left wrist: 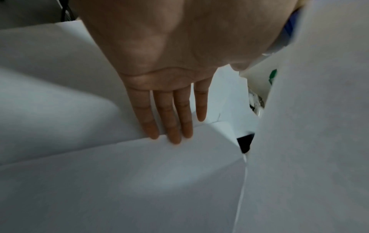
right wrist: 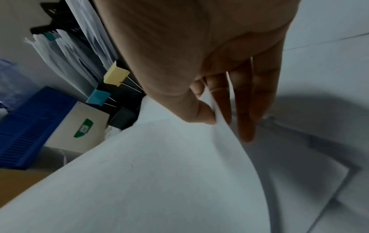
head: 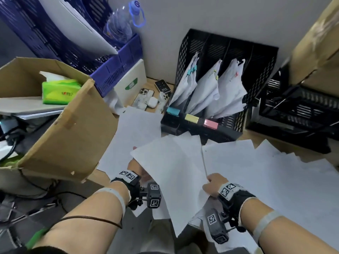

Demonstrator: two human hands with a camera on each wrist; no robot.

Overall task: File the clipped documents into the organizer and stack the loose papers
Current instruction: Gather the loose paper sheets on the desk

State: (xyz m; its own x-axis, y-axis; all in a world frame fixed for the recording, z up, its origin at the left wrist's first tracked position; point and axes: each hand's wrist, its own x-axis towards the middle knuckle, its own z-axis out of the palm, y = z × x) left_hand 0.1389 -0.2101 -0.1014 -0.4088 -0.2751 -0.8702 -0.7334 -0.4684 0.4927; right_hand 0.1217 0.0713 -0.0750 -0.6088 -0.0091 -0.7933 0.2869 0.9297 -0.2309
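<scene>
A black mesh organizer (head: 260, 57) stands at the back with clipped documents (head: 207, 92) leaning in three of its slots; it also shows in the right wrist view (right wrist: 60, 25). Teal (head: 173, 111), yellow (head: 191, 118) and pink (head: 211, 124) clips sit on its front lip. Loose white papers (head: 275, 180) lie scattered over the desk. A fanned bunch of sheets (head: 176, 171) is lifted in the middle. My right hand (head: 212, 184) pinches its right edge between thumb and fingers (right wrist: 217, 116). My left hand (head: 136, 168) is under the bunch's left corner, with straight fingers (left wrist: 173, 123) touching flat sheets (left wrist: 119, 181).
A tilted cardboard box (head: 73, 134) with a green tissue pack (head: 60, 91) crowds the left. Behind it are a blue basket (head: 117, 70) and a water bottle (head: 122, 24). Phones and an earbud case (head: 148, 99) lie beside the organizer. Black trays (head: 297, 110) stand at the right.
</scene>
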